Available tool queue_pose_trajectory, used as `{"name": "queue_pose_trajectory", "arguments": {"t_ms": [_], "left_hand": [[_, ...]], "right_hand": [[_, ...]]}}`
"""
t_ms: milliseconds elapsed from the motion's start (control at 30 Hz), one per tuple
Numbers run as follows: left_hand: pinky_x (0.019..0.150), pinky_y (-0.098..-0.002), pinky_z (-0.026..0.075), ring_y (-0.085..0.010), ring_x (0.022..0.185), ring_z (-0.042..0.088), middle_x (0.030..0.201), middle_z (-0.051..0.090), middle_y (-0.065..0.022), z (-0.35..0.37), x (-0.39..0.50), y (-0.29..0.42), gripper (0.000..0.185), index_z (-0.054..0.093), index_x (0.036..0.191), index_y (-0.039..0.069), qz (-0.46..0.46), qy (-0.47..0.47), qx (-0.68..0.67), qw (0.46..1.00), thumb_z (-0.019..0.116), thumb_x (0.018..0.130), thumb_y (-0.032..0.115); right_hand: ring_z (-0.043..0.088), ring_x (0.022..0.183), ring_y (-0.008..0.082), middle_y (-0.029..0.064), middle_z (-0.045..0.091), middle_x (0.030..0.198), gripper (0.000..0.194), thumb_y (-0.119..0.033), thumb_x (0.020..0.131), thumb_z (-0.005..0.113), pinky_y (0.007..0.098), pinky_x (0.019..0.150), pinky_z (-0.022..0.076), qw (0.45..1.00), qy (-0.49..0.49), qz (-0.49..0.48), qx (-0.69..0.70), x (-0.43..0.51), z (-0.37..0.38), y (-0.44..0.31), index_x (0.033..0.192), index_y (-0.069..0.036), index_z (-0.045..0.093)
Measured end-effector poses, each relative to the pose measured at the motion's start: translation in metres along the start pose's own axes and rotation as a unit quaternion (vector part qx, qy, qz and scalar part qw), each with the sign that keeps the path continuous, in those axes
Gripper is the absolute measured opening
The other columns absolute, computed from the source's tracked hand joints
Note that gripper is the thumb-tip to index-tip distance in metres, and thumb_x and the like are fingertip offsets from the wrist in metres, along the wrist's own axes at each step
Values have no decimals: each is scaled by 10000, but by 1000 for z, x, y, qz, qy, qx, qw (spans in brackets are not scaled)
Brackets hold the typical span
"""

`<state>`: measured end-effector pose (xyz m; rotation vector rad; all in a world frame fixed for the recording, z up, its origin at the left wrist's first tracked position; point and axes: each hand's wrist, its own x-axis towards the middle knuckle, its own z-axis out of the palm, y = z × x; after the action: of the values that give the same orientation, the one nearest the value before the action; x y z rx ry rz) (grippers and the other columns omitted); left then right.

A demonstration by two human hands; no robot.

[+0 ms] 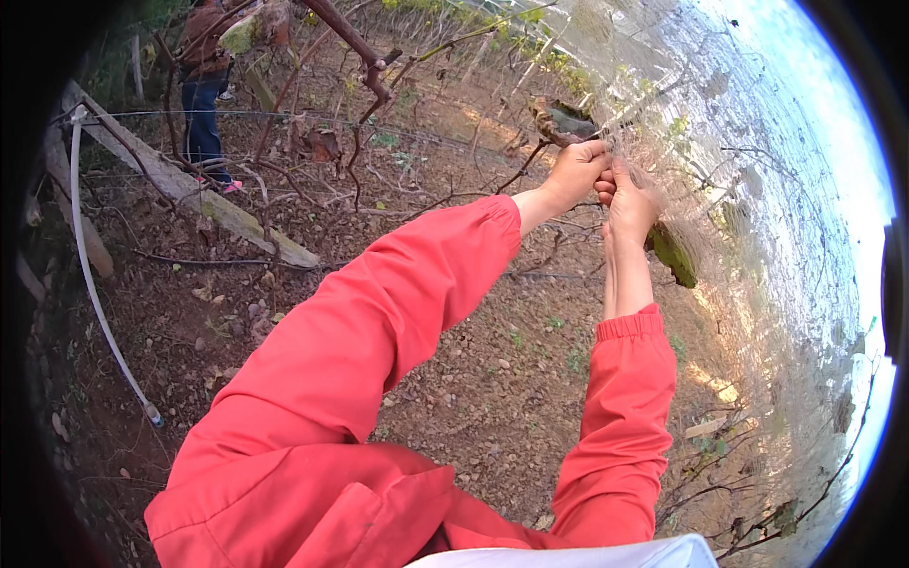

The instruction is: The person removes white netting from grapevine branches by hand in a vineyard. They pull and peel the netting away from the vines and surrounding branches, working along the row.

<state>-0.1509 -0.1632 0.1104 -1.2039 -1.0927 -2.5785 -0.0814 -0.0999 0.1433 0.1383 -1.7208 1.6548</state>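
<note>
My left hand (pixel 577 174) and my right hand (pixel 630 202) meet at upper right, fingers curled in close together. Fine, pale netting (pixel 753 270) spreads from beside them across the right side, and its near edge is bunched at my fingertips. Whether a thin vine shoot is also pinched there is hidden. A curled dry leaf (pixel 564 121) hangs just above my left hand. Beside my right wrist is a greenish-brown leaf (pixel 672 254). Bare vine canes (pixel 525 169) run behind both hands.
A slanted concrete post (pixel 192 184) and a white hose (pixel 92 284) stand at left. Trellis wire (pixel 284 113) crosses the upper part, below a thick woody cane (pixel 348 35). Another person (pixel 204 92) stands at upper left. Stony soil (pixel 483 397) lies below.
</note>
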Motion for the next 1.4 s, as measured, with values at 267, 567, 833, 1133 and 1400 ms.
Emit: {"name": "queue_pose_trajectory", "arguments": {"t_ms": [267, 567, 833, 1133, 1400], "left_hand": [[567, -232, 492, -98, 624, 565, 707, 575, -27, 3, -26, -31, 251, 587, 1137, 4, -11, -21, -19, 1000, 449, 941, 79], [749, -264, 471, -107, 812, 565, 870, 594, -34, 14, -89, -58, 185, 605, 1066, 33, 69, -105, 154, 980, 481, 933, 66], [892, -372, 438, -294, 1074, 529, 1148, 531, -148, 58, -79, 14, 370, 512, 1219, 52, 187, -109, 293, 931, 546, 851, 37], [788, -362, 482, -273, 909, 570, 1017, 542, -142, 79, 14, 135, 427, 523, 1197, 37, 428, 13, 322, 845, 582, 778, -12], [838, -465, 474, -341, 1174, 434, 1320, 374, -232, 83, 67, 153, 935, 179, 1431, 85, -55, -160, -101, 980, 615, 784, 602]], "right_hand": [[609, 548, 169, 120, 627, 728, 178, -124, 880, 608, 231, 453, 483, 994, 69, -79, -9, 13, -23, -37, 924, 46, 576], [644, 658, 203, 134, 644, 818, 237, -149, 865, 629, 280, 566, 535, 961, 50, -265, -55, 37, -45, -171, 997, 46, 599], [552, 1130, 266, 140, 528, 1283, 447, -288, 942, 490, 370, 895, 495, 941, 1, -298, -160, 54, -56, -294, 1281, 2, 468], [380, 1293, 322, 145, 408, 1400, 504, -359, 976, 366, 522, 1062, 294, 942, -93, -276, -168, 48, -41, -287, 1380, -57, 349], [397, 1271, 285, 105, 422, 1385, 543, -415, 934, 477, 477, 1030, 326, 949, -153, -235, -146, 53, -27, -223, 1372, -111, 372]]}}
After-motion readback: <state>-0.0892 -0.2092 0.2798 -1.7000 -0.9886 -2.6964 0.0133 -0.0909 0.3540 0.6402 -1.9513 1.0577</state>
